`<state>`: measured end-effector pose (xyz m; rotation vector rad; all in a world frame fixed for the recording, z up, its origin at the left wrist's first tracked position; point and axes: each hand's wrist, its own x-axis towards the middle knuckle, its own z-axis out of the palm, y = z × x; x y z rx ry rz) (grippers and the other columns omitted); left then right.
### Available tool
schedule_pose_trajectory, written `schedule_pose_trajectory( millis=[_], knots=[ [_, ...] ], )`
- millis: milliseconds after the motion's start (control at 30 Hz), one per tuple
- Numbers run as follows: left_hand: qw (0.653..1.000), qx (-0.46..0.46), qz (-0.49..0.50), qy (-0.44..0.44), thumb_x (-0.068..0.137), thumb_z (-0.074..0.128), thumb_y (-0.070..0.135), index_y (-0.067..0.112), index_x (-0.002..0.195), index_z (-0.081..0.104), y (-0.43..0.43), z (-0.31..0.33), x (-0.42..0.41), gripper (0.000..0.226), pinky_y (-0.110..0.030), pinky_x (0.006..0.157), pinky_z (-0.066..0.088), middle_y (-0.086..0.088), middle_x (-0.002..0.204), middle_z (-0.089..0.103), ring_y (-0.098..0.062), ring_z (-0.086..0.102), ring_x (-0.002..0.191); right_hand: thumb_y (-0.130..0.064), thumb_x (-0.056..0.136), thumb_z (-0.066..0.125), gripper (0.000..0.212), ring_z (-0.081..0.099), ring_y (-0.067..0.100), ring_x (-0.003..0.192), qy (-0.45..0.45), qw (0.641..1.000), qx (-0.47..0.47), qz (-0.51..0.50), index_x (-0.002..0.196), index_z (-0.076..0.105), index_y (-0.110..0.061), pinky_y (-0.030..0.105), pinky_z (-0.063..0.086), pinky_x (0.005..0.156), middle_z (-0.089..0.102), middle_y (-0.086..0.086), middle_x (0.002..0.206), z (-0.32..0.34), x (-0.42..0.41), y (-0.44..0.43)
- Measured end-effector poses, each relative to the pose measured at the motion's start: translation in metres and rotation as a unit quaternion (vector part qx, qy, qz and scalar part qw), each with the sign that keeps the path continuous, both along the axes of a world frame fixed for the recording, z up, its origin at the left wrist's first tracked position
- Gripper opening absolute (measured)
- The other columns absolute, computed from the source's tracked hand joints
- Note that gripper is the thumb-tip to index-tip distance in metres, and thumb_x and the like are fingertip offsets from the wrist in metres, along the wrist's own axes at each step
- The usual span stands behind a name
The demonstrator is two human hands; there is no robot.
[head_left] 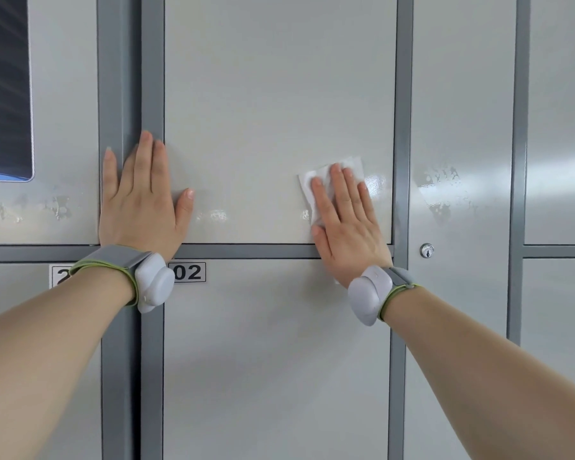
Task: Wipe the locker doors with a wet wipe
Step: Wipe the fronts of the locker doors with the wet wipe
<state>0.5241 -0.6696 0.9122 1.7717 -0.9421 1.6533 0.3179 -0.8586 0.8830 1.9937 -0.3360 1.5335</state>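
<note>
Right hand (346, 224) flat, fingers straight, pressing wet wipe (332, 180) on centre locker door (279, 111), at 4 o'clock of the panel. Left hand (140, 200) spread flat at 8 o'clock, straddling door edge and grey frame (151, 61).

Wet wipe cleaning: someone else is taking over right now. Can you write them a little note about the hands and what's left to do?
Left hand: flat, fingers straight, resting on the grey post and the left edge of the middle door; holds nothing.
Right hand: flat, pressing the wet wipe against the middle door, low on its right side.
Done: wet streaks show low on the middle door, the left door and the right door.
Left: the upper middle door looks dry; the door marked 02 shows no streaks.
</note>
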Motion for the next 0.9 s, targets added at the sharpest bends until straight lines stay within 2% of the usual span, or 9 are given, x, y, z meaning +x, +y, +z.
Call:
schedule_pose_trajectory(
  millis=[133,300,533,733,900],
  knots=[
    [1.000,0.003,0.000,0.003,0.093,0.024,0.040,-0.008,0.143,0.026,0.001,0.001,0.000,0.069,-0.034,0.116,-0.012,-0.023,0.153,0.022,-0.039,0.033,0.133,-0.024,0.095,0.031,0.056,0.017,0.035,0.144,0.022,1.000,-0.018,-0.010,0.148,0.031,-0.006,0.045,0.012,0.118,0.023,0.024,0.153,-0.010,-0.003,-0.003],
    [1.000,0.006,-0.002,0.002,0.093,0.024,0.040,-0.008,0.143,0.026,0.002,0.000,0.000,0.070,-0.033,0.115,-0.012,-0.023,0.153,0.022,-0.039,0.032,0.133,-0.026,0.097,0.028,0.056,0.015,0.032,0.146,0.059,0.998,-0.021,-0.032,0.150,0.024,-0.011,0.043,0.009,0.120,0.019,0.020,0.156,-0.026,-0.017,-0.011],
    [1.000,0.010,0.001,-0.003,0.093,0.027,0.039,-0.008,0.143,0.026,0.002,-0.001,0.001,0.068,-0.033,0.116,-0.013,-0.024,0.152,0.022,-0.039,0.033,0.133,-0.030,0.098,0.026,0.056,0.012,0.033,0.146,0.018,0.999,0.015,-0.038,0.149,0.026,-0.008,0.044,0.010,0.119,0.019,0.022,0.155,-0.042,-0.040,-0.026],
    [1.000,0.006,0.001,-0.006,0.093,0.025,0.040,-0.008,0.143,0.024,0.001,-0.001,0.001,0.070,-0.033,0.115,-0.014,-0.024,0.153,0.021,-0.039,0.033,0.133,-0.028,0.095,0.030,0.059,0.010,0.036,0.144,-0.028,0.998,0.048,-0.026,0.148,0.028,-0.003,0.043,0.002,0.119,0.018,0.027,0.154,-0.026,-0.023,-0.012],
    [1.000,0.002,-0.007,-0.013,0.093,0.025,0.040,-0.007,0.143,0.024,0.000,-0.001,0.002,0.069,-0.033,0.115,-0.014,-0.023,0.153,0.021,-0.038,0.030,0.135,-0.029,0.095,0.030,0.058,0.014,0.037,0.143,-0.024,0.999,0.018,-0.017,0.146,0.032,-0.001,0.045,0.006,0.118,0.023,0.028,0.152,-0.024,0.000,0.003]
  ],
)
